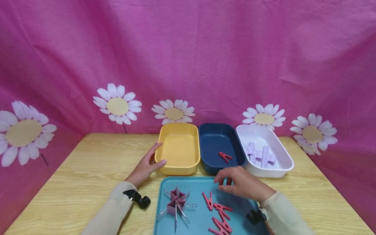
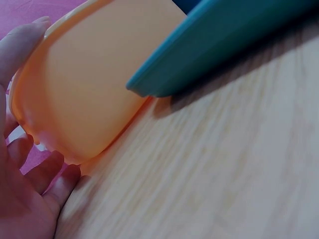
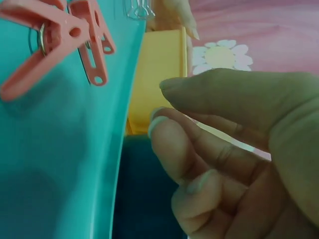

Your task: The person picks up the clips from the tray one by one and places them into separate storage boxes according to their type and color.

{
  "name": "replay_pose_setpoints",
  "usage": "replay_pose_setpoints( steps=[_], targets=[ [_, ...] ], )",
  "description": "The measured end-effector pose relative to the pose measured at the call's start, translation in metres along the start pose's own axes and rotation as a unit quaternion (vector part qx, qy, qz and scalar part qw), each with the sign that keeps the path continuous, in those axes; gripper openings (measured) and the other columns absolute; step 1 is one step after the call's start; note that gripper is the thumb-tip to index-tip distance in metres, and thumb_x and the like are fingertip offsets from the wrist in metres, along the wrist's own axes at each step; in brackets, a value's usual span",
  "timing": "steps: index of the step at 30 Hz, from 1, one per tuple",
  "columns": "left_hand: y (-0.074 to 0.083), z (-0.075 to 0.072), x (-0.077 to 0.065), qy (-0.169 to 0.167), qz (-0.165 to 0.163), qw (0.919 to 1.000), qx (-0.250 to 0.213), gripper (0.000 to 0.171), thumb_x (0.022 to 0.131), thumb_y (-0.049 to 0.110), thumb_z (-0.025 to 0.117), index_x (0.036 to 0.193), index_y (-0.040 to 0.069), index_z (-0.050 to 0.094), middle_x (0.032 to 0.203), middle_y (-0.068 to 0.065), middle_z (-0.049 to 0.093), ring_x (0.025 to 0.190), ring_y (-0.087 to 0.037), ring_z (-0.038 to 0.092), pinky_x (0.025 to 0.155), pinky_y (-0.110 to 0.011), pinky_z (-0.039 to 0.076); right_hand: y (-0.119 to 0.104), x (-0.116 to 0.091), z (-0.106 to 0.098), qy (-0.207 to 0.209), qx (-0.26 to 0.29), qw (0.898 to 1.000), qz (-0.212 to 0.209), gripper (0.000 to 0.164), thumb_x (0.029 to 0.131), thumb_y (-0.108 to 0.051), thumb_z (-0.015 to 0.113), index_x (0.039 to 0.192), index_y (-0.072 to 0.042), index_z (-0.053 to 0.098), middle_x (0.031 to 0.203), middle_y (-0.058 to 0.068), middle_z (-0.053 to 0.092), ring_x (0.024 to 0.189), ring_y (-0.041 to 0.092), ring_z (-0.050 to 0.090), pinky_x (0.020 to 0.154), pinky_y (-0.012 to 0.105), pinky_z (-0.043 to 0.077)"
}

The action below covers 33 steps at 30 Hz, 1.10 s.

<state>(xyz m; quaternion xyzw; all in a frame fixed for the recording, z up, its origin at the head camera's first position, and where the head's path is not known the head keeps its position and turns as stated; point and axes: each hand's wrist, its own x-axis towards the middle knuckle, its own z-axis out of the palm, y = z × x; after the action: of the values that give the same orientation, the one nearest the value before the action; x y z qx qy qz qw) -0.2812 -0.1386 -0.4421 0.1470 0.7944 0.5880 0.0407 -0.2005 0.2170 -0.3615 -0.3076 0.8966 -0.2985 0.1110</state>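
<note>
My left hand (image 1: 147, 166) holds the left side of a yellow bin (image 1: 179, 170); its thumb and index finger lie over the rim, and the other fingers (image 2: 45, 172) are against the outer wall. Over the far edge of a teal tray (image 1: 243, 218) hovers my right hand (image 1: 242, 183), fingers loosely bent, nothing between them. Several red clothespins (image 1: 224, 225) lie on the tray, left of and nearer than that hand. Just beyond it, a single red clothespin (image 1: 225, 157) sits inside a navy bin (image 1: 215, 130).
Mauve binder clips (image 1: 176, 204) with wire handles stand bunched on the tray's left part. A white bin (image 1: 282, 150) at the right contains several pale lilac pieces (image 1: 265, 156) with printed markings. The three bins stand side by side on a wooden table (image 1: 97, 163), before a pink flowered cloth (image 1: 205, 65).
</note>
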Motion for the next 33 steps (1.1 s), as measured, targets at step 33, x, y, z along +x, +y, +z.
replay_pose_setpoints(
  steps=[33],
  targets=[
    [0.001, 0.000, 0.000, 0.002, -0.001, 1.0000, 0.002, 0.073, 0.089, 0.041, 0.068, 0.150, 0.038, 0.028, 0.162, 0.003, 0.006, 0.146, -0.030, 0.016, 0.115, -0.045, 0.022, 0.009, 0.011, 0.032, -0.040, -0.037, 0.996, -0.067, 0.025, 0.085, -0.012, 0.073, 0.107, -0.023, 0.070, 0.105, -0.014, 0.066, 0.102, 0.005, 0.060, 0.090, 0.031, 0.052]
  ],
)
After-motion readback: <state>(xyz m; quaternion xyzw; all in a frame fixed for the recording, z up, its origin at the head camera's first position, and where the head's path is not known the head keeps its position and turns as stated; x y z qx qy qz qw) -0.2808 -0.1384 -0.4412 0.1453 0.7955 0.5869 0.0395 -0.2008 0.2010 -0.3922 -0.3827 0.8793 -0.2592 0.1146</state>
